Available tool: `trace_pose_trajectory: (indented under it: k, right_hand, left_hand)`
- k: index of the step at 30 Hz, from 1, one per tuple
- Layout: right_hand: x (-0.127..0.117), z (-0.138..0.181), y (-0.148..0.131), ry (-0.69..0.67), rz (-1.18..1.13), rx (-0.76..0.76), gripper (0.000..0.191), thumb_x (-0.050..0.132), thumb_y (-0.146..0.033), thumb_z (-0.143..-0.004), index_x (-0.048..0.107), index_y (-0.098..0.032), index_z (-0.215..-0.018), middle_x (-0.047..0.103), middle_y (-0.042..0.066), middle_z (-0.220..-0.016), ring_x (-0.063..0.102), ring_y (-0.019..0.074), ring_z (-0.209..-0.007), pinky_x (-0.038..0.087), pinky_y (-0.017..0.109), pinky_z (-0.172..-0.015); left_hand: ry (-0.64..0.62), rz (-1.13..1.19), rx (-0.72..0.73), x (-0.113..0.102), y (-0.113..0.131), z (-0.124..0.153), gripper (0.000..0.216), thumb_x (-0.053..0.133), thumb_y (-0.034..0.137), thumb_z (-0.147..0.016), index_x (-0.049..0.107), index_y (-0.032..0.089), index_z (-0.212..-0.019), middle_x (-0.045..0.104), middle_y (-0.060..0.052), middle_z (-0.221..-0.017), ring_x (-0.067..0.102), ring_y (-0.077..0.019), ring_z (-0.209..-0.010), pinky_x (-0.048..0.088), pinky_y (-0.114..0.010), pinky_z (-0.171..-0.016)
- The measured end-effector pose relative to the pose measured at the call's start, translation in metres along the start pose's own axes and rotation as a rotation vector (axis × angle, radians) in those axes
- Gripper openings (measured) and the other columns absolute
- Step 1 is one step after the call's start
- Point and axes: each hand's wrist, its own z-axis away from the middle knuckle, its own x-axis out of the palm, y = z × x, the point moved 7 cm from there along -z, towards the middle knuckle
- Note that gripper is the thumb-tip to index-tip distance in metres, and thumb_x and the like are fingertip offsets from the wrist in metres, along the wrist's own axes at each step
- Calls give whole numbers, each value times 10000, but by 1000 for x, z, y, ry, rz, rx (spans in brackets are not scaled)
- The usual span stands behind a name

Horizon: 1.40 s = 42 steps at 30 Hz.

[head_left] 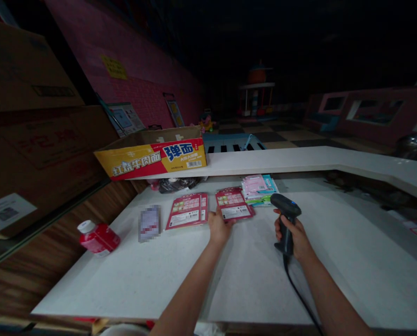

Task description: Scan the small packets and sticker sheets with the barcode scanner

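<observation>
My right hand (297,237) is closed around the handle of a black barcode scanner (286,205), held above the white counter with its cable hanging down toward me. At the lower left corner of a red packet (233,200) with a white label, my left hand (220,227) grips the edge; part of its fingers is hidden. That packet lies on others like it. Just to the left are more red packets (185,210), overlapping each other. Behind the held packet sits a pile of pink, blue and green packets (259,185).
A red bottle with a white cap (99,238) lies tilted at left, near a blurred-out card (150,223). An open noodle carton (159,156) stands on the raised white shelf (274,159). Large cardboard boxes (43,149) are stacked at far left.
</observation>
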Motion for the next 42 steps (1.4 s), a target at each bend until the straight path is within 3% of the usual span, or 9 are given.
trace_pose_trajectory:
  k: [2,5,14,21,24,27,31,36,42]
  right_hand:
    - [1,0,-1,3,2,3,470,782,-452,-730,615,-205,-1093,607,-41,-606,501,109,-428,416,227,-396]
    - [1,1,-2,6,-7,-4,454,782,-451,-728,619,-208,-1075,606,-40,-605,496,107,-426,417,224,-392]
    - [3,3,1,-10,-21,34,452,785,-458,-723,627,-213,-1068,604,-40,-602,501,108,-425,418,224,-391]
    - [3,9,0,-14,-43,52,466,802,-449,-705,643,-206,-1070,603,-34,-598,501,108,-432,420,225,-401]
    - [1,10,1,-2,-47,71,473,818,-442,-684,649,-208,-1058,604,-29,-600,501,115,-436,422,232,-399]
    - [-2,9,3,-8,-48,88,468,821,-434,-684,653,-215,-1062,604,-27,-609,505,122,-440,422,242,-395]
    - [-5,6,7,-30,-59,99,459,819,-432,-690,657,-221,-1064,602,-26,-613,509,122,-447,428,244,-406]
    - [-3,7,8,-29,-67,115,469,823,-432,-680,661,-214,-1062,595,-23,-612,505,124,-448,428,248,-411]
    - [-1,11,4,5,-64,86,441,812,-433,-684,673,-211,-1039,584,-22,-602,487,117,-435,412,240,-399]
  left_hand:
    - [-35,-130,-14,3,4,4,632,758,316,-736,536,126,-1296,567,-152,-1154,529,-293,-1127,390,-366,-976]
    - [-45,-241,-25,6,10,7,467,647,287,-841,557,155,-1280,531,-155,-1205,503,-288,-1159,352,-364,-1001]
    - [-41,-346,-38,11,25,11,457,559,304,-895,530,175,-1332,501,-178,-1274,462,-323,-1216,366,-412,-1006]
    - [54,-257,204,-17,31,24,497,617,299,-849,533,167,-1320,350,-183,-1479,323,-344,-1363,301,-456,-1097]
    - [135,-281,155,-52,7,18,451,589,314,-864,555,191,-1296,411,-175,-1434,351,-345,-1338,315,-480,-1076]
    - [210,-401,-52,-93,-33,9,444,573,328,-865,564,161,-1276,485,-204,-1354,416,-355,-1269,337,-488,-1037]
    - [217,-514,-265,-132,-78,8,536,580,511,-841,589,124,-1212,569,-225,-1201,494,-380,-1165,392,-458,-947]
    - [93,-523,-370,-139,-105,9,597,504,631,-847,596,121,-1142,573,-228,-1165,595,-379,-1066,454,-430,-834]
    - [156,-490,-347,-148,-109,6,563,608,575,-812,592,107,-1124,581,-246,-1167,629,-374,-1055,477,-437,-855]
